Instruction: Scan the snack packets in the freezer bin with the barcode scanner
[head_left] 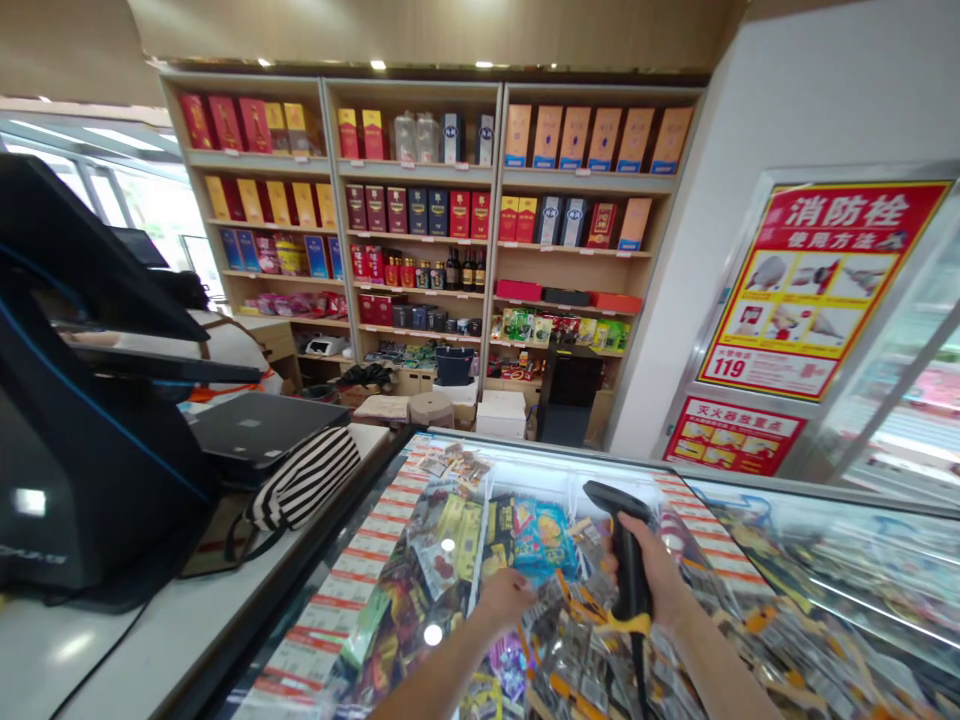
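My right hand (651,565) is wrapped round the handle of a black barcode scanner (631,575). The scanner's head points up and to the left, and its cable hangs down from a yellow-banded base. My left hand (506,597) is curled, with its fingers together, just left of a heap of small clear packets with orange parts (577,650). Whatever its fingers hold, if anything, is hidden. Beyond both hands, a blue snack bag (541,535) shows among several colourful bags in a glass-topped display case (577,460).
On the left counter (180,640) stand a black checkout terminal (90,470) and a striped pouch (307,480). Shelves of boxed bottles (420,215) line the back wall. Another person (225,345) is partly hidden behind the terminal. Red price labels (352,590) run along the case.
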